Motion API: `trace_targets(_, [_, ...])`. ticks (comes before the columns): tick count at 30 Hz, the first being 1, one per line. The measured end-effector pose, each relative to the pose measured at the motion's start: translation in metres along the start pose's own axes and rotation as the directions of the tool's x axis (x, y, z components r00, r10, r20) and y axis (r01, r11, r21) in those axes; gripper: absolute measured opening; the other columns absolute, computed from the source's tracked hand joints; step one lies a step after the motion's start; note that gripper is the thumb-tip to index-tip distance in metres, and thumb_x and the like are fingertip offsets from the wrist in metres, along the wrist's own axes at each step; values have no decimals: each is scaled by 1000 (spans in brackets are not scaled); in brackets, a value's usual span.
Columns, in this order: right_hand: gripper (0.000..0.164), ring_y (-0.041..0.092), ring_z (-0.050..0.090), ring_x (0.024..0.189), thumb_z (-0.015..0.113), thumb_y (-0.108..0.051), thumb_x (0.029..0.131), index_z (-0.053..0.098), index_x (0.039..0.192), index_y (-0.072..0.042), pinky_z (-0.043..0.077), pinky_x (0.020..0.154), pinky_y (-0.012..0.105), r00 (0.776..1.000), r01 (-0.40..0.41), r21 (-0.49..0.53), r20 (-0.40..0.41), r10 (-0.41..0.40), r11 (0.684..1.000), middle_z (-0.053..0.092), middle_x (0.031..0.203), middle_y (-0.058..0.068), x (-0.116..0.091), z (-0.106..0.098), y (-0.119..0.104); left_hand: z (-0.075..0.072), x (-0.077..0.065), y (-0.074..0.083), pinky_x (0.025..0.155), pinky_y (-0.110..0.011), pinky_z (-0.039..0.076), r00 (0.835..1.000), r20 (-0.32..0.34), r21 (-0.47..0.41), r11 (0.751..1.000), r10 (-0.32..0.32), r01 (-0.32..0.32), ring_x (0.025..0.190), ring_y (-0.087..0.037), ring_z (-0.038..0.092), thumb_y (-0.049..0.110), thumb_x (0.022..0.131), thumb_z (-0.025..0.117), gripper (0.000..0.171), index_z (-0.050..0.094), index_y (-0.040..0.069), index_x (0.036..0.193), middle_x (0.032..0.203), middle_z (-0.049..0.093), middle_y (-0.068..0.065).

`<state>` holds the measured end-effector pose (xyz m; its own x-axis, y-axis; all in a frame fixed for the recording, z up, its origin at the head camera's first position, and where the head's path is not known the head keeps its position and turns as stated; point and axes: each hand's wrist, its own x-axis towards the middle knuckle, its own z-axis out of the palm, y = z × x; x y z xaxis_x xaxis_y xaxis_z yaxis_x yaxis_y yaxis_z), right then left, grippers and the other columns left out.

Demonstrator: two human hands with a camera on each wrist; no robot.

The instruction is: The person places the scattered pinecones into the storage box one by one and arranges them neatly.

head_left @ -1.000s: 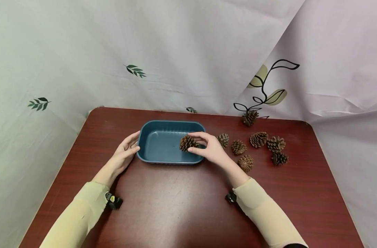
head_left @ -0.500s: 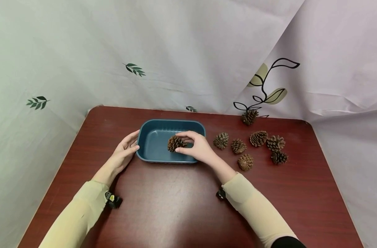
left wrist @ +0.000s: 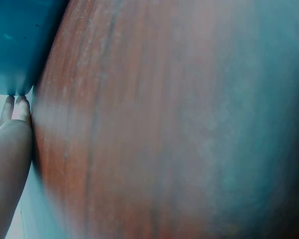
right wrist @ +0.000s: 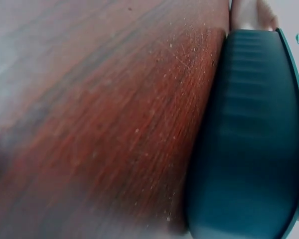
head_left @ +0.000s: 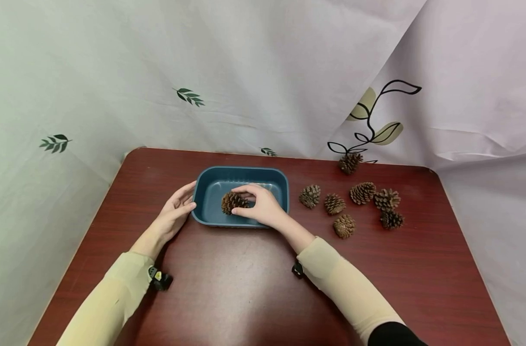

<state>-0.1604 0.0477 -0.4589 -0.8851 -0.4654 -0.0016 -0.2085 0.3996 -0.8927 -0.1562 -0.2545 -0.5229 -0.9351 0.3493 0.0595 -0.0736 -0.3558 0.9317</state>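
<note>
My right hand [head_left: 263, 207] pinches a brown pine cone [head_left: 234, 203] between thumb and fingers, above the floor of a dark blue plastic tub [head_left: 245, 224]. In the right wrist view, the ribbed side of the tub [right wrist: 249, 134] fills the right part and most of that hand is hidden. My left hand [head_left: 175, 213] rests against the tub's left end, thumb toward the near corner and extended fingers toward the far one. The left wrist view has two fingertips of the left hand [left wrist: 12, 142] right at the tub's wall [left wrist: 22, 45].
Several more pine cones lie right of the tub on the reddish-brown table [head_left: 228, 283]: the nearest pine cone [head_left: 310, 196] is close to its right end, and the farthest pine cone [head_left: 350, 163] is by the back edge. A pale curtain [head_left: 245, 86] hangs behind the table.
My right hand has moved left with the pine cone, from the tub's right end to near its middle. The left hand has stayed at the tub's left end.
</note>
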Motion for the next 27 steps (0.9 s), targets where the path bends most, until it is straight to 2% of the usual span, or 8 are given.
trace_targets(6, [51, 27, 65, 128, 85, -18, 92, 68, 140, -10, 55, 110, 33, 998, 22, -63, 59, -18, 998, 67, 141, 11, 10, 6, -1, -1, 0, 0, 109, -15, 48, 1000, -3, -8, 1000, 3, -3, 138, -3, 56, -12, 105, 50, 58, 48, 14, 157, 149, 60, 10])
trace_targets(12, [51, 26, 64, 129, 83, -22, 94, 68, 141, -12, 56, 109, 34, 994, 18, -133, 112, -3, 991, 66, 143, 9, 18, 12, -2, -1, 0, 0, 109, -16, 48, 1000, 1, -15, 1000, 3, -3, 139, -3, 56, -13, 105, 49, 58, 48, 14, 157, 150, 60, 9])
trace_targets(20, [51, 24, 63, 129, 83, -30, 93, 70, 140, -16, 55, 108, 44, 989, 35, -261, 145, 3, 965, 67, 140, 7, 30, 21, -4, -2, 1, -2, 110, -16, 48, 1000, -12, 11, 1000, -9, 9, 139, -3, 55, -12, 105, 48, 59, 44, 11, 160, 151, 59, 9])
trace_targets(27, [50, 24, 62, 130, 83, -30, 93, 70, 140, -15, 54, 109, 41, 981, 66, -317, 193, -3, 946, 66, 140, 8, 36, 31, -9, -1, 1, 0, 109, -16, 48, 1000, -18, 32, 999, -26, 26, 138, -3, 55, -11, 106, 48, 58, 43, 12, 160, 151, 58, 10])
